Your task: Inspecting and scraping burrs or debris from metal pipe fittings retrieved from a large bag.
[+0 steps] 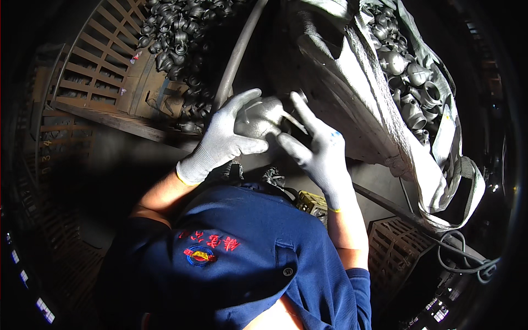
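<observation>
Both my hands wear pale grey gloves and are raised in front of my chest. My left hand wraps around the left side of a rounded grey metal casting, thumb below and fingers above. The casting has a smooth bulging body and a thin bright edge toward its right end. Around that right end, my right hand curves with its index finger above and its thumb below. Shadow hides part of the casting between the two hands, so its full shape is unclear.
Many dark metal castings are heaped at the far left beside a brown slatted crate. A large whitish woven sack at the right holds more castings. A grey pole rises between them. A black cable hangs at lower right.
</observation>
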The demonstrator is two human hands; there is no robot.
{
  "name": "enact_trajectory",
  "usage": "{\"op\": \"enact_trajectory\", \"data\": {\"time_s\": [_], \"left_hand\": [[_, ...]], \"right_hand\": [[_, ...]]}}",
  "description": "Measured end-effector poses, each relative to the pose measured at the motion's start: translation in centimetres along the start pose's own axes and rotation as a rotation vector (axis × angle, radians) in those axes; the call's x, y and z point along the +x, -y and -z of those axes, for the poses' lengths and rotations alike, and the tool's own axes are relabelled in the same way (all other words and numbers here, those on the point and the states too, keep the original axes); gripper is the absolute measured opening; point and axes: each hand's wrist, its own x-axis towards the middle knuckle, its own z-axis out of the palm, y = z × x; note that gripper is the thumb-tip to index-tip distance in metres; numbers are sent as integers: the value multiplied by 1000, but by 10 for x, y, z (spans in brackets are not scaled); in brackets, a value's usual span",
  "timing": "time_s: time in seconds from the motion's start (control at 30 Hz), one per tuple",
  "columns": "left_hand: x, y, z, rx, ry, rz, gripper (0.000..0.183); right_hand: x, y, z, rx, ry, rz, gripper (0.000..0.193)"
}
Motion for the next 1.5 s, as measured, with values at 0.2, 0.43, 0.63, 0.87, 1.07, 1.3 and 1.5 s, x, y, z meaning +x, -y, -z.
{"op": "enact_trajectory", "data": {"time_s": [0.2,0.43,0.63,0.87,1.07,1.3,1.5], "left_hand": [[1,2,5,-34,52,22,92],[2,11,13,-156,80,68,85],[8,3,16,129,55,-91,82],[3,11,19,-278,113,158,84],[12,10,27,-187,115,37,88],[7,10,42,-472,179,137,76],[16,57,66,-1057,188,59,49]], "right_hand": [[4,7,-1,-182,239,98,62],[-5,5,2,126,242,184,58],[4,1,0,-137,158,147,62],[3,-1,-3,30,268,184,51],[8,2,-9,190,142,106,44],[10,-2,-11,216,41,-6,26],[-18,-27,-20,503,22,-379,46]]}}
